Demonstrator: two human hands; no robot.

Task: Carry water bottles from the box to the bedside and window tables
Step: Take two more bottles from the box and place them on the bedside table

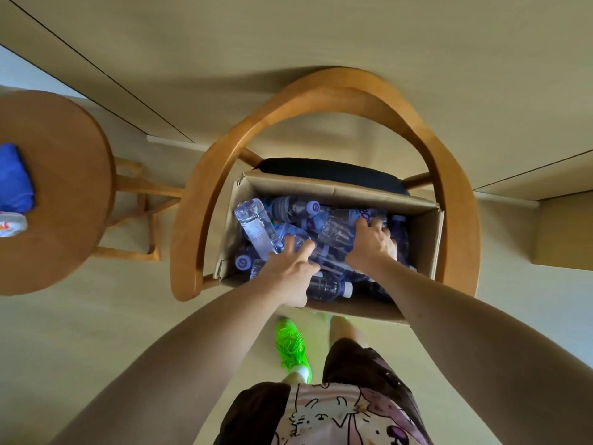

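Below, both hands [333, 255] spread open on purple-capped bottles [256, 224] in box [426, 239], gripping none, labels unreadable.

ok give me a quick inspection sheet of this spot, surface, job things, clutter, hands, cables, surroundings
surface: wooden chair with a dark seat, bearing the box
job's things: open cardboard box piled with loose water bottles lying on their sides
clutter: blue cloth on the round wooden table to the left
grippers: left hand spread over the bottles; right hand pressed on a bottle, grip unclear
cables: nothing seen
surroundings: pale floor, beige wall panels, green shoe below the box
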